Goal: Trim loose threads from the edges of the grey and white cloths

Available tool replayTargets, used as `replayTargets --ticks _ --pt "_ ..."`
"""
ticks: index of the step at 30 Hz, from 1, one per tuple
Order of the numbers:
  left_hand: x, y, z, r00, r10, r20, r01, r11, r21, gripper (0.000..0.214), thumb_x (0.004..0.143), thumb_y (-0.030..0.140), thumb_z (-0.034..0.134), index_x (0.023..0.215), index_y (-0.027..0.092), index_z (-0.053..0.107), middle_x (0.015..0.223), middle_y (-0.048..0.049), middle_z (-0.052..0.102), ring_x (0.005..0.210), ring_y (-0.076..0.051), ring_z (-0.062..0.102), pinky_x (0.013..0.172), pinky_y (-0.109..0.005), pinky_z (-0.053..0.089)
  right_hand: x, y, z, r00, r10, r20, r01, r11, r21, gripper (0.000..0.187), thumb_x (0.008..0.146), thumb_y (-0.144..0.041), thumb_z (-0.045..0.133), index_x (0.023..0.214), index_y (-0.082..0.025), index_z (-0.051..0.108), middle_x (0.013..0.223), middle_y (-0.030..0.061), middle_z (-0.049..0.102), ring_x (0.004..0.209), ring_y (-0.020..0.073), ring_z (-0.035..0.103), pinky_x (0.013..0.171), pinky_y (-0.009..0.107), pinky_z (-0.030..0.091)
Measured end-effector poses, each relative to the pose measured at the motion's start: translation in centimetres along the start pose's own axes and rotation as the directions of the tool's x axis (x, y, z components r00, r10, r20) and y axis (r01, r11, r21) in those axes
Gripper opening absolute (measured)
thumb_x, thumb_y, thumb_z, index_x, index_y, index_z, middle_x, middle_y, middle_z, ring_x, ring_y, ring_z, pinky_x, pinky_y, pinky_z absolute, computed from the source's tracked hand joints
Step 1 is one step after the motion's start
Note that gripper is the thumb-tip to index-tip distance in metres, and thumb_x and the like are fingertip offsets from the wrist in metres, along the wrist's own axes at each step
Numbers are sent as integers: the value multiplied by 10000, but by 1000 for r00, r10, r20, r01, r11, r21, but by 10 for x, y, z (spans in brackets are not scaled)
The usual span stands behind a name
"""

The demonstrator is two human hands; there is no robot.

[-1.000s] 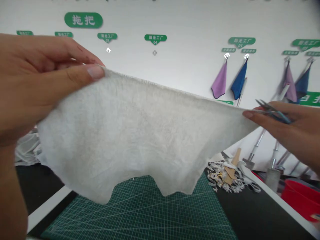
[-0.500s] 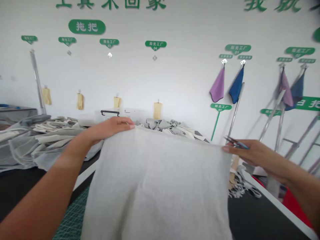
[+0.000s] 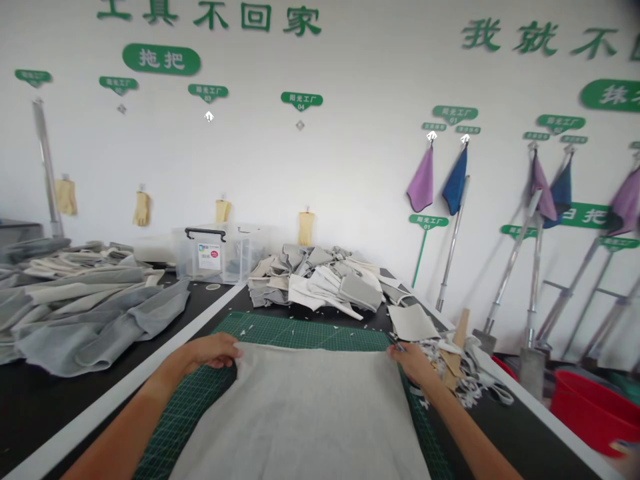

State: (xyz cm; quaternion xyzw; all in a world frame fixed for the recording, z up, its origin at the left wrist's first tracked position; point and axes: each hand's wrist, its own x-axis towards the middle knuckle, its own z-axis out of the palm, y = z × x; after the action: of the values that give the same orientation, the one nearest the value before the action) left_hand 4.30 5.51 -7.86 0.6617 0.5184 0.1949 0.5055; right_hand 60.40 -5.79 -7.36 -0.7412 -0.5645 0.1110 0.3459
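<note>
The left hand (image 3: 215, 351) pinches one far corner of a big, soft, pale grey cloth (image 3: 310, 413). The right hand (image 3: 413, 363) pinches the other far corner, and it also has small metal snips (image 3: 397, 343) in it, with the tips poking out past the fingers. The cloth is pulled out flat between the two hands, and the rest of it comes back toward the person. Under the hands is a green cutting mat with thin lines (image 3: 310, 333), on a black bench with white strips (image 3: 35, 407). I can't tell how much of the cloth touches the mat.

Past both hands is a messy heap of grey and white cloth bits (image 3: 325, 280). Left of the left hand is a bigger pile of grey cloth (image 3: 100, 313). Just right of the right hand lie curly white scraps (image 3: 473, 377).
</note>
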Motion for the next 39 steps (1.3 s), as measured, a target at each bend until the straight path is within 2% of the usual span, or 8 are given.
replayTargets --ticks 4,7,11,16,20,24,29,39 --pt "-11 15 14 999 33 22 -25 954 -300 477 681 498 811 996 163 683 1053 -99 711 997 -234 668 887 -298 506 4 -15 4 994 25 -109 -24 1000 8 295 838 -402 531 798 -161 697 786 104 688 764 221 601 649 280 357" --pt "-9 28 37 995 57 -78 -84 912 -401 514 677 519 814 1010 157 663 1025 -90 708 946 -229 662 838 -296 503 0 -56 23 998 -26 -54 30 997 66 343 859 -467 537 780 -166 683 628 34 606 616 164 525 577 255 310" --pt "-3 34 73 977 147 -154 -196 904 -381 512 706 552 787 1021 162 682 932 -61 709 843 -215 646 715 -265 467 -26 -139 81 970 -195 144 128 917 378 306 850 -454 605 846 -166 710 547 -15 523 529 127 440 544 248 275" --pt "-4 34 97 932 348 -103 -358 836 -416 416 774 503 761 985 152 691 913 -55 707 830 -205 640 749 -269 461 -65 -213 161 930 -336 149 225 842 491 244 811 -416 679 930 -210 735 811 13 678 734 167 568 655 248 361" --pt "-5 33 99 896 417 -150 -443 823 -357 354 796 458 746 951 143 702 948 -63 710 893 -210 635 788 -266 459 -76 -217 195 947 -306 95 213 823 526 243 848 -407 648 963 -207 726 891 25 706 814 186 603 714 255 383" --pt "-9 35 100 908 399 -128 -417 827 -378 354 786 467 750 941 151 707 924 -55 715 863 -207 646 769 -266 470 -77 -203 199 931 -358 78 273 820 503 255 886 -414 601 816 -190 701 816 24 692 784 184 591 669 242 355" --pt "-24 42 98 962 272 26 -215 813 -541 435 791 467 761 1098 163 711 1025 -106 742 921 -264 695 806 -319 510 -77 -199 194 937 -344 65 267 822 504 210 872 -357 590 789 -184 674 790 9 676 761 167 578 668 234 345" --pt "-37 43 82 940 138 313 148 662 -735 465 810 483 736 1086 109 737 1124 -169 737 1066 -319 691 1015 -397 492 -77 -199 191 938 -342 62 254 797 547 212 858 -362 569 806 -180 665 792 7 661 777 177 570 692 253 357"
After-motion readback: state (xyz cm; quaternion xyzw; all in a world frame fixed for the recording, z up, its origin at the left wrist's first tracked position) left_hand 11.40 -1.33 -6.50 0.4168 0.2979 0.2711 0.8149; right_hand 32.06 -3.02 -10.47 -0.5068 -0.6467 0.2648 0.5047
